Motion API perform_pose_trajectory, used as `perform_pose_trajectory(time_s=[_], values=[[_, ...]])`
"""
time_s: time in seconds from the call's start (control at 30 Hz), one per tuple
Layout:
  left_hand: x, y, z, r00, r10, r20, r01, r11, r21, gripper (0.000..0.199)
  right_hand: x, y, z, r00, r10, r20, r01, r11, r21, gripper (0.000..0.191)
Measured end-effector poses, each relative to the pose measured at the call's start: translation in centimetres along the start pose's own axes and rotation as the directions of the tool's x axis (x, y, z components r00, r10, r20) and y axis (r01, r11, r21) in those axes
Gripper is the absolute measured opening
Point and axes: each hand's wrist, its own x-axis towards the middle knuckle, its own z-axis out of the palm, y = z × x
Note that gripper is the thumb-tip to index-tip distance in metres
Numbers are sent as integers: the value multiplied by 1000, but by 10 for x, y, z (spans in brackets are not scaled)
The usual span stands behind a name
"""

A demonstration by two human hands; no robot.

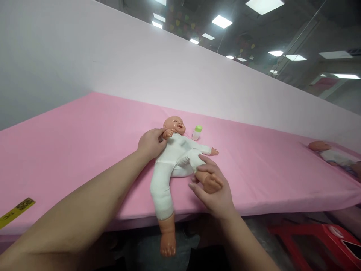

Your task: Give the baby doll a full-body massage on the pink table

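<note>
Bottle (196,133), green-capped, near doll (171,149)

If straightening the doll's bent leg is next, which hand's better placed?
Right hand, likely: it holds the bent leg near the foot; the left hand is up at one hand of the doll.

Yellow label (20,211) with printed code noted on pink cover (73,150), eight o'clock. Red object (335,244), partly cropped, four o'clock. Lit ceiling panels (222,21), one o'clock.
</note>
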Motion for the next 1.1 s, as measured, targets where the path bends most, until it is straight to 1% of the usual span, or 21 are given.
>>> perform_pose_trajectory(time_s=[0.07, 0.13, 0.3, 0.37, 0.43, 0.5, 0.57, 0.63, 0.67, 0.7, 0.77, 0.8, 0.87, 0.93, 0.97, 1.0, 1.03, 1.1], values=[[0, -2, 2, 999, 30, 15, -31, 999, 27, 42, 12, 4, 5, 999, 36, -3, -35, 998, 49, 44], [0, -4, 3, 998, 55, 14, -55, 997, 50, 42, 23, 11, 12, 997, 75, -9, -74, 995, 65, 46], [1, -7, 4, 996, 83, 13, -84, 995, 57, 43, 41, 37, 27, 989, 148, -8, -147, 988, 52, 39], [2, -7, 4, 994, 107, 31, -109, 993, 52, 42, 44, 44, 28, 988, 152, -4, -152, 986, 69, 38], [2, -6, 3, 990, 131, 49, -133, 990, 42, 40, 42, 46, 26, 989, 146, 1, -146, 986, 83, 37], [2, -5, 2, 989, 137, 55, -138, 990, 21, 39, 37, 43, 23, 992, 128, 0, -128, 989, 80, 37], [2, -5, 1, 993, 110, 52, -109, 994, -21, 37, 30, 37, 18, 995, 95, -21, -93, 994, 65, 34], [3, -10, -1, 999, 37, 29, -35, 996, -81, 36, 19, 29, 11, 997, 53, -49, -51, 998, 41, 32], [4, -15, -1, 1000, -20, 3, 20, 993, -114, 35, 13, 26, 8, 998, 30, -58, -29, 999, 27, 31], [6, -21, -2, 996, -84, -27, 79, 986, -146, 35, 7, 22, 4, 998, 10, -60, -9, 1000, 12, 30], [11, -36, -2, 972, -220, -82, 200, 959, -202, 33, -7, 16, -4, 998, -30, -49, 29, 999, -26, 28], [15, -46, -2, 951, -291, -104, 262, 937, -230, 31, -15, 13, -7, 998, -49, -37, 47, 998, -43, 27], [21, -64, 0, 893, -433, -120, 382, 873, -303, 29, -29, 7, -13, 997, -81, -16, 80, 995, -66, 26], [27, -80, 2, 822, -561, -102, 485, 782, -392, 29, -42, 2, -18, 995, -102, 5, 102, 991, -87, 26], [28, -86, 3, 791, -605, -88, 518, 739, -430, 29, -48, 0, -19, 994, -103, 21, 104, 989, -105, 27], [30, -90, 3, 769, -634, -78, 537, 708, -458, 29, -53, -3, -21, 994, -98, 41, 103, 986, -130, 27], [30, -93, 4, 757, -649, -77, 545, 692, -474, 28, -58, -5, -21, 994, -89, 64, 99, 982, -163, 27], [31, -96, 4, 750, -654, -95, 543, 692, -475, 28, -65, -9, -21, 992, -66, 110, 91, 965, -245, 27]])
